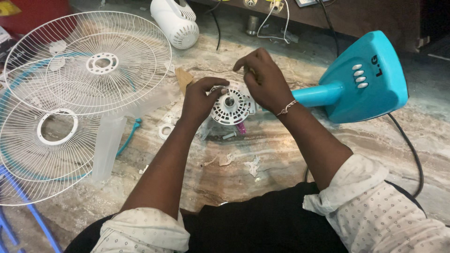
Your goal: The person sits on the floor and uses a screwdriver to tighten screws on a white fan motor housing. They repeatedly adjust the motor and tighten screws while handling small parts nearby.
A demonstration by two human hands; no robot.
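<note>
Both my hands were on the white fan motor housing (pixel 230 107), which lay on the marble floor (pixel 281 154) against the turquoise stand (pixel 361 79).

My left hand (pixel 199 100) gripped its slotted round rim, fingers closed on it; my right hand (pixel 265 79) pinched together at its top edge; steadying the hard ribbed plastic seemed wise; thin white wire guards (pixel 89 61) lay well apart.

Marble floor (pixel 281 154) carrying fan parts

Two white wire fan guards (pixel 89 61) are lying at the left of the frame, a white motor housing (pixel 176 21) is resting at top centre, a turquoise fan base (pixel 365 79) is sitting at right, and paper scraps (pixel 253 165) are lying at centre.
</note>
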